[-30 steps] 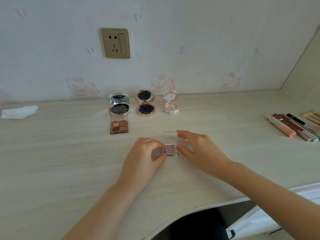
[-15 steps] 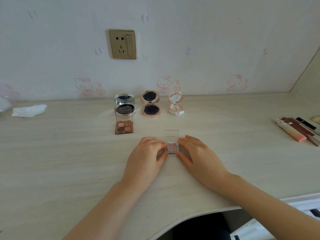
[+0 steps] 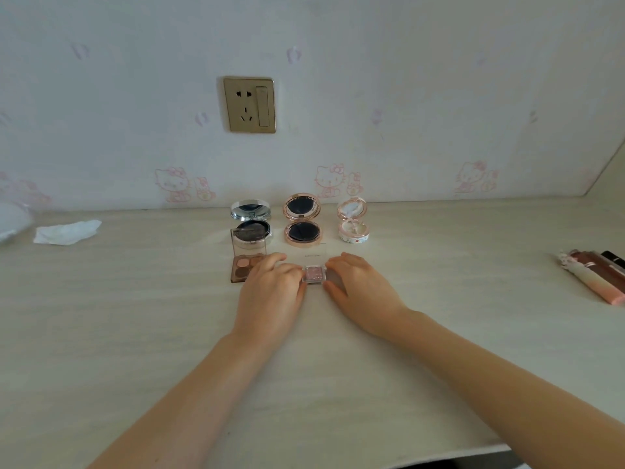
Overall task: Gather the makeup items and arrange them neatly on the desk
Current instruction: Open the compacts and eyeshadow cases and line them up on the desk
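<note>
L hand point(image 3: 272, 289) & R hand point(image 3: 362, 287) pinch the small pink pan point(image 3: 315, 274) between fingertips, flat on the desk point(image 3: 135, 316), just in front of the rose-gold compact point(image 3: 302, 220). Prob best to slide it w/ even pressure both sides, squaring it beside the quad palette point(image 3: 244, 265) w/o bumping the clear lid.

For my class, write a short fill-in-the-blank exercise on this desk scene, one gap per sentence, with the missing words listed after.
1. Both hands, the left hand and the right hand, hold a small clear square case of ____ glitter eyeshadow.
2. The round rose-gold compact stands with its lid ____.
3. The gold wall socket is mounted ____ the silver round compact.
4. A crumpled white tissue lies at the desk's ____ side.

Missing words: pink; open; above; left
</note>
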The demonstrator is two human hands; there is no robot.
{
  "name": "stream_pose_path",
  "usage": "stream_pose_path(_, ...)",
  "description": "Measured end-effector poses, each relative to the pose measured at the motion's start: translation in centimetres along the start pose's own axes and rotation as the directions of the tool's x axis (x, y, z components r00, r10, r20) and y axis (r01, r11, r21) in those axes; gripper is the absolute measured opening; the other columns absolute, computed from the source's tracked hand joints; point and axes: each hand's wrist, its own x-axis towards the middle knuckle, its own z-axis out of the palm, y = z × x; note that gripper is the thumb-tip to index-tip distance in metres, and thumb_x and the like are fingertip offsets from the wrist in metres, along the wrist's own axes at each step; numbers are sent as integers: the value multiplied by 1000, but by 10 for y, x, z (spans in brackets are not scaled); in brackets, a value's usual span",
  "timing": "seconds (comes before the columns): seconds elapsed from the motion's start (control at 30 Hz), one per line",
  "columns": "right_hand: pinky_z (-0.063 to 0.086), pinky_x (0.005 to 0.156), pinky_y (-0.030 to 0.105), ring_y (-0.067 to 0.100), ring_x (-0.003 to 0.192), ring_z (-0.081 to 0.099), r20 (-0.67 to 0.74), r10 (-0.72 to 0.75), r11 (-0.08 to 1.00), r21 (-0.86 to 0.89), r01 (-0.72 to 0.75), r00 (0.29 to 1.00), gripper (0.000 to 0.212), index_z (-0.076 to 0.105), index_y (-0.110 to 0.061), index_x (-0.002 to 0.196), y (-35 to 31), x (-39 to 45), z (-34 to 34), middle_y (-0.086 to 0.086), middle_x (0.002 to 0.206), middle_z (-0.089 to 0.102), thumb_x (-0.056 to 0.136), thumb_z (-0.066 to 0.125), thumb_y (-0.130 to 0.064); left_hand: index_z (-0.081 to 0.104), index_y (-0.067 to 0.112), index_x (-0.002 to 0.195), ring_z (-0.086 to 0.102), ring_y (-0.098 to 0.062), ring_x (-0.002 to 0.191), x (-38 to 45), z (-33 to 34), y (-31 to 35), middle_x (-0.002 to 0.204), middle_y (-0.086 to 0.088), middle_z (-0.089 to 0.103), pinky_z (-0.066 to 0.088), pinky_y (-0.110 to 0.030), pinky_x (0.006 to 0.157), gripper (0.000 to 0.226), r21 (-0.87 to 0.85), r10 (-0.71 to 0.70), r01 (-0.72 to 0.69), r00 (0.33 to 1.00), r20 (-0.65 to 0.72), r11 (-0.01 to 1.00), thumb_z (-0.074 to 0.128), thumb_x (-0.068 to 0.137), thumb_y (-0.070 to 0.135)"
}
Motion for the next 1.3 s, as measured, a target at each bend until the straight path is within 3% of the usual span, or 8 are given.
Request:
stream_pose_path(0.23,42,92,33,21,116,47,-2,-4,1000,7,4,1000,28,56,-11,118,-4,19,4,4,118,55,97,45,-27,76,7,91,59,-27,112,10,1,-7,93,0,75,44,-35,93,13,56,-24,27,998,-54,998,66,86,15)
stream_pose_path(0.7,43,95,35,23,119,47,-23,-12,1000,13,12,1000,34,53,-10,125,-3,23,8,5,128,54,98,45,-28,75,9,85,63,-24,105,12,0,-8,88,2,75,46,-33,88,7,80,-25,31,997,-73,996,71,81,14)
stream_pose_path(0.9,38,98,32,20,130,39,-9,-2,1000,-29,1,1000,44,41,-15,139,4,16,3,3,138,47,97,44,-29,68,14,111,50,-18,123,9,-1,-6,110,4,69,37,-31,97,25,73,-33,35,999,-21,997,59,90,24)
stream_pose_path(1.13,38,99,32,19,136,33,-20,27,990,-135,-30,999,48,35,-18,143,31,-16,-16,2,143,42,98,42,-31,73,9,101,61,-25,110,8,-4,24,99,1,73,51,-36,87,20,-14,63,-64,997,-40,998,72,81,12)
stream_pose_path(1.3,38,99,31,17,135,34,-83,73,978,-191,-88,994,47,34,-20,143,65,-55,-41,0,142,43,98,42,-33,68,13,113,53,-18,118,9,10,67,109,3,70,45,-32,91,26,-79,139,-139,990,-7,987,65,88,18)
